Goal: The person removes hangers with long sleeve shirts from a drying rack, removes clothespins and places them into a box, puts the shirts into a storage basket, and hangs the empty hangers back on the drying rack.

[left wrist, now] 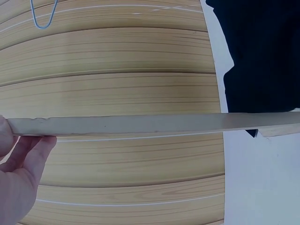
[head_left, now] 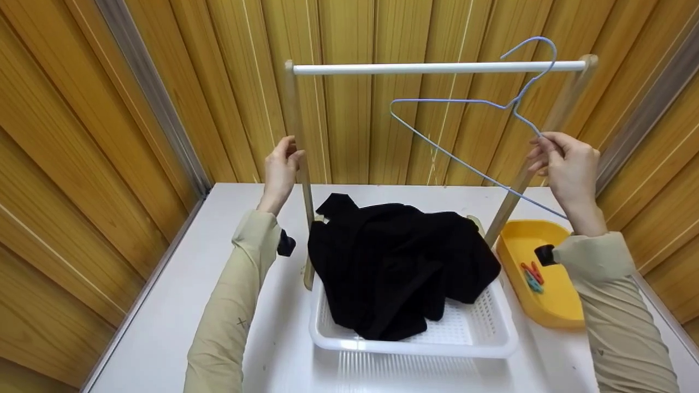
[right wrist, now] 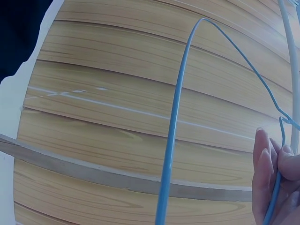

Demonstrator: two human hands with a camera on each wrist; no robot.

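My right hand [head_left: 573, 164] pinches a blue wire hanger [head_left: 453, 100] by one shoulder, just below the neck. The hanger is tilted in front of the clothes rack, and its hook overlaps the white rail [head_left: 437, 68] in the head view. My left hand [head_left: 281, 172] is at the rack's left wooden post [left wrist: 117, 124]; in the left wrist view the thumb and fingers [left wrist: 40, 157] hold the post between them. A crumpled black cloth [head_left: 404, 262] lies in a white plastic basket [head_left: 415, 347] below the rail and hangs over its back edge.
To the right of the basket stands a yellow tray [head_left: 546, 305] with red and teal clothespins [head_left: 533, 278] inside. The rack's right post [head_left: 508, 210] stands between them. Everything is on a white table [head_left: 180, 278] before wood-panelled walls [head_left: 349, 136].
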